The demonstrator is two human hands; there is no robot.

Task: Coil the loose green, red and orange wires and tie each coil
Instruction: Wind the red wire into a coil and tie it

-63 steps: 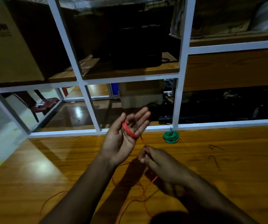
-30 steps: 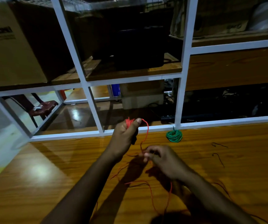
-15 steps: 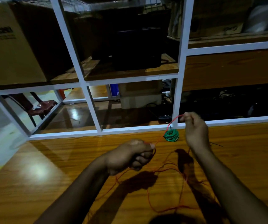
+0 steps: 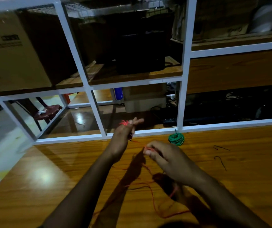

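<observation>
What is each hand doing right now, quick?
Left hand: red wire looped around it, fingers partly spread.
Right hand: closed, pinching the same wire.

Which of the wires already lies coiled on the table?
The green wire, a finished coil lying free by the white frame. The red wire is looped around the left hand, pinched by the right hand, its rest trailing loose.

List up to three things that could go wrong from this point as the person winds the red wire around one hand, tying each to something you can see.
1. The loops on the left hand sit near its spread fingertips, so they might slip off.
2. The loose red wire lies in crossing curves on the table and may knot as the right hand feeds it.
3. A sweeping tail could perhaps drag the green coil.
</observation>
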